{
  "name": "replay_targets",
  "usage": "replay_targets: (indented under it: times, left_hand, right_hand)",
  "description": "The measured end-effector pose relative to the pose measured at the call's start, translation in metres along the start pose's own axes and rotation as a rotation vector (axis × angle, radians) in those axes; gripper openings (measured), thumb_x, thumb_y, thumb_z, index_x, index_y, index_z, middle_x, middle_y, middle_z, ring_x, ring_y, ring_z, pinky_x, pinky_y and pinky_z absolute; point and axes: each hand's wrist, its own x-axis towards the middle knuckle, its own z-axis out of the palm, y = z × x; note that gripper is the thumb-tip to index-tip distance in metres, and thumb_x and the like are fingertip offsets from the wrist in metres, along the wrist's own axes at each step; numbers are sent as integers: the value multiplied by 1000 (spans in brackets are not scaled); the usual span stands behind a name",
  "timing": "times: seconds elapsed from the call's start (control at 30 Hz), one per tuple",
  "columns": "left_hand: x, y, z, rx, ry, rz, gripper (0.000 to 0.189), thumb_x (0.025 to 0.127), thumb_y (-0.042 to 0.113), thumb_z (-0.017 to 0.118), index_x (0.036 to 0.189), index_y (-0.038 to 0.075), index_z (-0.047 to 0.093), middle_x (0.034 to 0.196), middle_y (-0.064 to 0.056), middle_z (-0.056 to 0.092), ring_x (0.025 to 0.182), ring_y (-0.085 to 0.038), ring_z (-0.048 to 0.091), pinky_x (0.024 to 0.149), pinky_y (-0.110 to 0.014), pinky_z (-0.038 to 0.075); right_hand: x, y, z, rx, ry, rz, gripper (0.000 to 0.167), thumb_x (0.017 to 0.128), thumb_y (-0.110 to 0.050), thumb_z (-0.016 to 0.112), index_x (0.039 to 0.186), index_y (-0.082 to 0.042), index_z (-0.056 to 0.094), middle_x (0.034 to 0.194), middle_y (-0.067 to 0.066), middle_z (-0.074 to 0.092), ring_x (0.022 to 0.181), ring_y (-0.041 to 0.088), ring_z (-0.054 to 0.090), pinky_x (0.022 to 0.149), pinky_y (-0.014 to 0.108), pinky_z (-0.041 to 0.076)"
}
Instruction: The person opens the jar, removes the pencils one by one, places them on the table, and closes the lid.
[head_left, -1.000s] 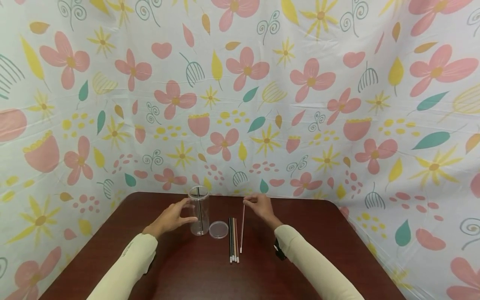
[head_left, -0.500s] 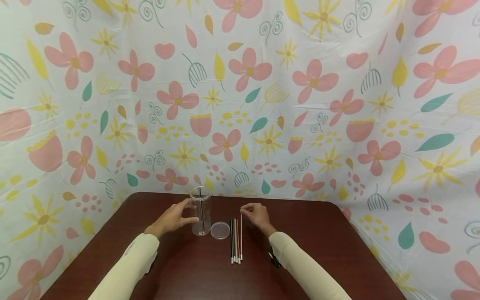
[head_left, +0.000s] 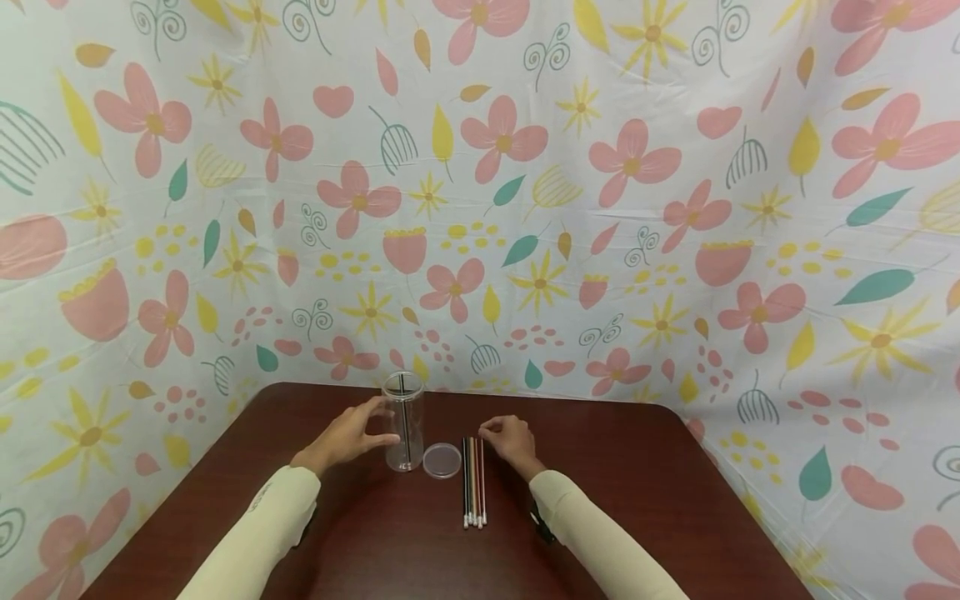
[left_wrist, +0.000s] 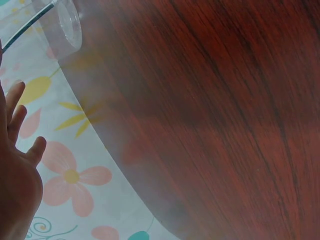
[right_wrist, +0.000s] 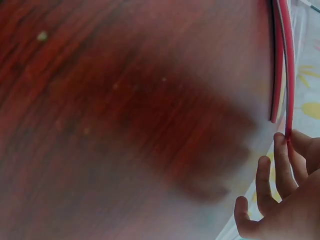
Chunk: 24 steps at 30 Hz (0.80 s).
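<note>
A clear plastic jar (head_left: pixel 415 421) stands upright at the back of the table with a dark pencil (head_left: pixel 406 429) inside. My left hand (head_left: pixel 347 433) holds the jar from its left side, thumb in front and fingers behind. To the right, my right hand (head_left: pixel 513 441) pinches the far end of a red pencil (right_wrist: pixel 289 75) between thumb and fingertip. That pencil lies alongside a row of several pencils (head_left: pixel 470 479), their white eraser ends toward me. In the right wrist view the other fingers are spread away from the pinch.
A round clear lid (head_left: pixel 442 461) lies flat between the jar and the pencil row. The dark wood table (head_left: pixel 390 550) has its back edge close to a floral curtain (head_left: pixel 480 208).
My right hand has brought the red pencil left and toward me, down from a raised tilt to the row's right side. The left hand stays at the jar.
</note>
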Motion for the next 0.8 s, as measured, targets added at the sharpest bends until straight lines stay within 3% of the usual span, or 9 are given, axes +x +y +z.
replay_targets:
  times: [0.17, 0.8]
  left_hand:
    - [0, 0, 0, 3, 3, -2, 74, 90, 41, 82, 149, 10, 48, 132, -5, 70, 131, -31, 59, 107, -58, 46]
    - [-1, 1, 1, -7, 7, -17, 73, 90, 38, 82, 148, 10, 49, 133, -5, 70, 132, -32, 59, 108, -58, 45]
  right_hand:
    - [-4, 0, 5, -24, 14, -17, 10, 93, -25, 80, 94, -16, 84, 95, 3, 79, 81, 23, 73, 73, 50, 58]
    - [-12, -3, 11, -62, 41, -46, 10, 91, -26, 82, 91, -17, 85, 86, -1, 79, 78, 19, 73, 76, 48, 57]
